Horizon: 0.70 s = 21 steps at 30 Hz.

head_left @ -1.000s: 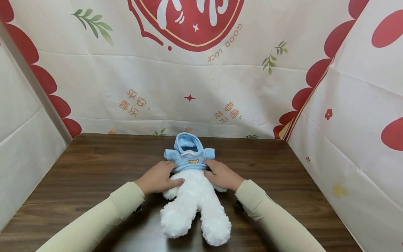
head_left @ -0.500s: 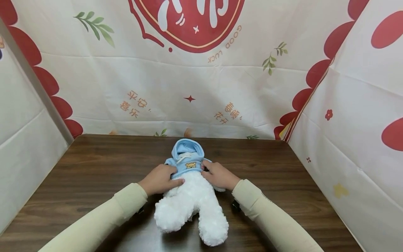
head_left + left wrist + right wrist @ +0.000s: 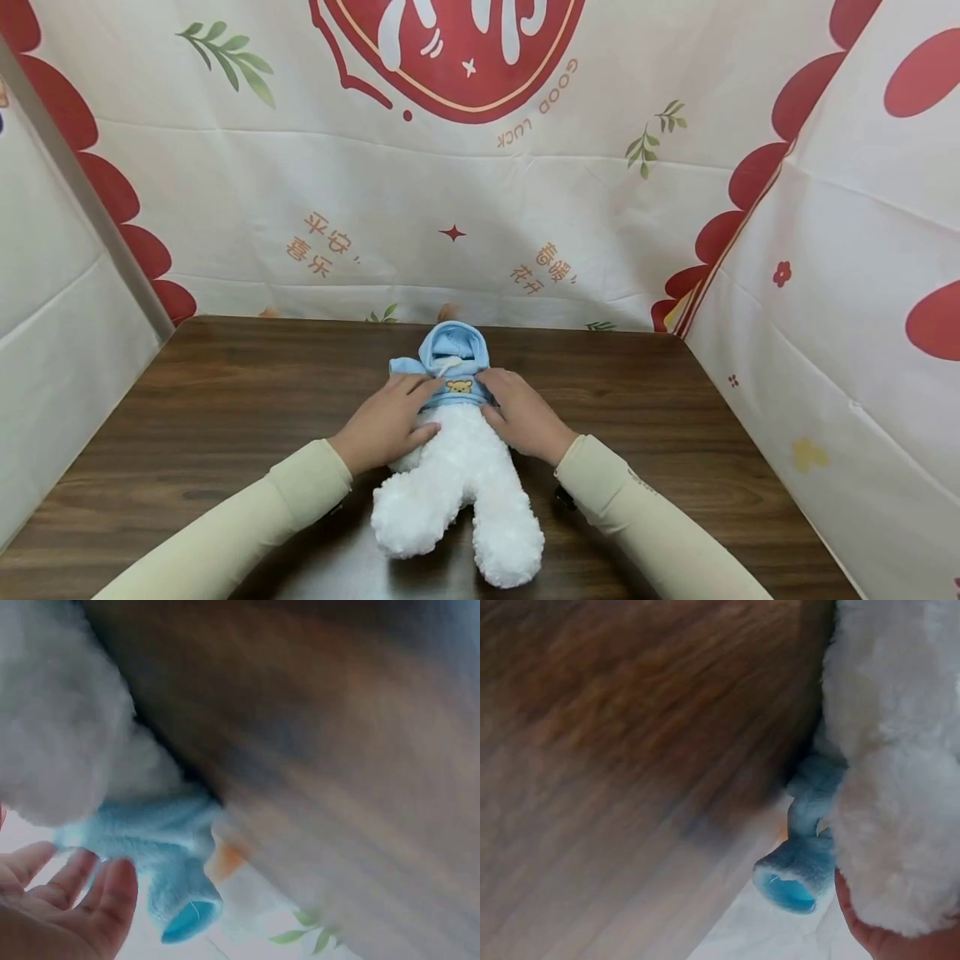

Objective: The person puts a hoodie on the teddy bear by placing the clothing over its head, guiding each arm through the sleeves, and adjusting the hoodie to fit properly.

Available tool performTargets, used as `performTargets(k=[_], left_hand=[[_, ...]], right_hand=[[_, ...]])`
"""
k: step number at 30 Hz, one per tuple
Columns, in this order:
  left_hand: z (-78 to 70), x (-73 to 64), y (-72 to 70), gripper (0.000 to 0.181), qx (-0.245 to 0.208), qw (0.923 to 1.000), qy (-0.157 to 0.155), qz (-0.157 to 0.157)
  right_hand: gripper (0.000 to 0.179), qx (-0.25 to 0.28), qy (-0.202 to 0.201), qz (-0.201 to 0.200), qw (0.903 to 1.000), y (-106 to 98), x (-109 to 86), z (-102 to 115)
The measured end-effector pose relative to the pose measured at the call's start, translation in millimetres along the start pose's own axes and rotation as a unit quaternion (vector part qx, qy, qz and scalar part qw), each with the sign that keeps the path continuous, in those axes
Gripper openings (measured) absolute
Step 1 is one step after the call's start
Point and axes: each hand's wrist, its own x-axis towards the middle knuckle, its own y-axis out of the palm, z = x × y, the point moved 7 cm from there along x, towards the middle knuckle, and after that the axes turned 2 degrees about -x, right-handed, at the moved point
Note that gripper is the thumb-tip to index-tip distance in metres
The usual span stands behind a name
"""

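A white plush toy [image 3: 457,458] lies on its back on the table, legs toward me. A small light blue hoodie [image 3: 459,393] with a bear patch covers its upper end; the hood [image 3: 453,342] points to the back and no head shows in it. My left hand [image 3: 386,421] rests on the hoodie's left side, its thumb over the white fur below the hem. In the left wrist view, the fingers [image 3: 112,900] are stretched out beside the blue cloth. My right hand [image 3: 525,414] touches the hoodie's right side, thumb near the hem; the plush mostly hides it in the right wrist view.
The dark wooden table [image 3: 225,400] runs back to a white printed cloth [image 3: 405,192] with red shapes and leaf prints. Another cloth panel [image 3: 847,333] stands along the right side, and a pale one [image 3: 67,292] along the left.
Both hands have shifted on the hoodie; the left fingers now reach further over its front. The hood moved toward me, then back. The plush's left-side leg has swung slightly outward.
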Motion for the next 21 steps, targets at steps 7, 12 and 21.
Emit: performTargets(k=[7, 12, 21], left_hand=[[-5.1, -0.1, 2.9, 0.053, 0.013, 0.9992, 0.02, 0.031], [-1.3, -1.3, 5.2, 0.046, -0.013, 0.9988, 0.015, 0.045], [4.5, -3.3, -1.7, 0.047, -0.05, 0.9984, 0.006, 0.025]], right_hand=[[0.029, -0.001, -0.021, 0.028, 0.9994, 1, 0.6, 3], [0.029, 0.006, -0.02, 0.043, 0.9988, 2, 1.6, 3], [0.027, 0.091, 0.045, 0.019, 0.9946, -18, -4.3, -15]])
